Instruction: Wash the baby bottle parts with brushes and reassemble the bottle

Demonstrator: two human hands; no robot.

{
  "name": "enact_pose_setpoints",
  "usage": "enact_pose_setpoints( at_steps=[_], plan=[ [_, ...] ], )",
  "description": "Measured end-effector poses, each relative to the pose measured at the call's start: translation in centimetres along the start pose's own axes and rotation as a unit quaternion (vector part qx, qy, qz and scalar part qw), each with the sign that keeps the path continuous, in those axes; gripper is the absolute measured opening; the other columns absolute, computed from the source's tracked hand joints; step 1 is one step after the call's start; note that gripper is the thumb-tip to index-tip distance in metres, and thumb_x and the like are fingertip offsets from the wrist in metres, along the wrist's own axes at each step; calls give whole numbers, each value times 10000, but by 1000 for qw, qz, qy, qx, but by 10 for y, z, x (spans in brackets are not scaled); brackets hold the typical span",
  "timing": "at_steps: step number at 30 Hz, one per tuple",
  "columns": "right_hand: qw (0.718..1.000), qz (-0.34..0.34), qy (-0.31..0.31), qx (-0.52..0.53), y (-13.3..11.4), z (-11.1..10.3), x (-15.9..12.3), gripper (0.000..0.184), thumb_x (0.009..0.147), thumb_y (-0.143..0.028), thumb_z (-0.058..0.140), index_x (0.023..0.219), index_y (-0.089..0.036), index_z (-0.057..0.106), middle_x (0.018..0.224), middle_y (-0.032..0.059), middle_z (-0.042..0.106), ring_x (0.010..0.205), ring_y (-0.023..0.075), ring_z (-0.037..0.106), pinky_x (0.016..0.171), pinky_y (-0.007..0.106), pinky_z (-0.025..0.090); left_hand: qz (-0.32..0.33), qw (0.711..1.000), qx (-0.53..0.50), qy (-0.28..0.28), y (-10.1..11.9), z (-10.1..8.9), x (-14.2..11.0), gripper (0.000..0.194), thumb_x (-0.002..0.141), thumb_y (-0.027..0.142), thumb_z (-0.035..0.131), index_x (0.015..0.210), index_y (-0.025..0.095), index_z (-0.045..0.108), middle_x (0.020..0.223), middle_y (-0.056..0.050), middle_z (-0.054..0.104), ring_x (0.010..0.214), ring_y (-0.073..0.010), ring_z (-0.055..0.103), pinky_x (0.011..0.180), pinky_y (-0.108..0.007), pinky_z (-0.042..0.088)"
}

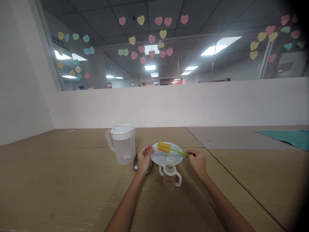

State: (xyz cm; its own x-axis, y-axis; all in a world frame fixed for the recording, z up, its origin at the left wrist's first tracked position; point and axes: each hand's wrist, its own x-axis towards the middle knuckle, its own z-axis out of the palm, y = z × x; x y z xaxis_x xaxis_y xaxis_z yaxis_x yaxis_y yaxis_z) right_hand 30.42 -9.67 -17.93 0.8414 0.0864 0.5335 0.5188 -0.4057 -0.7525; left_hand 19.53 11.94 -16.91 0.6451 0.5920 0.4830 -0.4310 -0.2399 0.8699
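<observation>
My right hand [197, 162] is closed around the green handle of a bottle brush [164, 147], whose yellow sponge head points left above a white plate [159, 161]. Just left of the sponge, my left hand [145, 158] pinches a small pale, clear piece whose kind I cannot make out. In front of the plate stands a clear baby bottle [169, 180], upright and uncapped, with two white side handles and red lettering. Under my left hand is a round dark metal dish [150, 169], partly hidden, with a small white piece [136, 167] at its left side.
A translucent lidded pitcher [124, 148] stands left of the plate, its handle facing left. On the far right lies a teal cloth [289, 137]. A white wall [169, 106] with a window above it bounds the brown table [72, 180] at the back.
</observation>
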Motion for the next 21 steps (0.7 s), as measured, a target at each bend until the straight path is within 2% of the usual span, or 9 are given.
enact_pose_setpoints(
  at_steps=[2, 3, 6, 10, 13, 15, 18, 20, 21],
  plan=[
    [998, -14, -52, 35, 0, 2, 0, 342, 598, -233, 371, 658, -192, 705, 659, 42, 675, 644, 194, 593, 573, 258, 401, 54, 991, 116, 49, 0, -8, 1, 317, 729, 435, 579, 857, 149, 629, 791, -61, 645, 715, -153, 586, 694, -265, 456],
    [997, -21, -63, 29, 0, 3, 0, 340, 601, -229, 371, 656, -196, 705, 655, 39, 674, 640, 190, 591, 568, 255, 396, 84, 976, 186, 74, 0, -14, 2, 284, 755, 425, 549, 825, 162, 629, 755, -46, 627, 685, -146, 567, 675, -257, 440],
    [996, -43, -28, -76, -2, -2, 0, 314, 619, -209, 391, 660, -209, 702, 678, 35, 678, 618, 179, 570, 529, 246, 336, 125, 921, 355, 100, -4, -29, 6, 245, 793, 389, 492, 737, 179, 604, 658, -17, 558, 620, -139, 515, 617, -243, 392],
    [975, -90, 39, -201, -5, -13, 1, 250, 635, -161, 410, 573, -185, 652, 630, 45, 654, 564, 148, 519, 498, 248, 236, 92, 862, 499, 20, -18, -39, 8, 216, 808, 337, 468, 708, 174, 567, 665, -26, 565, 634, -151, 527, 610, -244, 367],
    [958, -112, 81, -252, -3, -16, 3, 237, 661, -147, 412, 538, -170, 613, 595, 50, 625, 558, 138, 492, 500, 254, 201, 60, 807, 586, -47, -27, -38, 6, 159, 794, 291, 485, 741, 168, 571, 734, -50, 601, 721, -182, 563, 665, -264, 375],
    [947, -114, 97, -283, 1, -16, 5, 235, 674, -145, 415, 533, -165, 602, 586, 56, 612, 558, 138, 480, 502, 258, 183, 45, 779, 622, -70, -27, -36, 3, 140, 769, 284, 519, 795, 164, 588, 811, -77, 619, 799, -217, 570, 713, -293, 382],
    [940, -111, 108, -303, 6, -15, 6, 241, 691, -140, 416, 538, -158, 600, 603, 67, 609, 572, 141, 472, 503, 262, 170, 87, 767, 634, -49, -15, -29, 1, 221, 769, 278, 518, 942, 167, 599, 938, -113, 614, 908, -256, 549, 786, -339, 376],
    [945, -104, 109, -292, 8, -16, 7, 238, 694, -134, 415, 559, -157, 610, 621, 63, 612, 577, 137, 460, 504, 258, 170, 137, 776, 614, -47, -3, -20, 3, 245, 799, 256, 471, 995, 183, 600, 947, -108, 612, 937, -246, 536, 823, -344, 365],
    [948, -95, 108, -284, 9, -17, 7, 234, 693, -132, 417, 575, -157, 618, 630, 59, 613, 573, 133, 449, 504, 256, 170, 153, 786, 596, -64, 3, -13, 5, 244, 809, 244, 453, 988, 196, 611, 923, -95, 617, 929, -232, 537, 835, -338, 363]
  ],
)
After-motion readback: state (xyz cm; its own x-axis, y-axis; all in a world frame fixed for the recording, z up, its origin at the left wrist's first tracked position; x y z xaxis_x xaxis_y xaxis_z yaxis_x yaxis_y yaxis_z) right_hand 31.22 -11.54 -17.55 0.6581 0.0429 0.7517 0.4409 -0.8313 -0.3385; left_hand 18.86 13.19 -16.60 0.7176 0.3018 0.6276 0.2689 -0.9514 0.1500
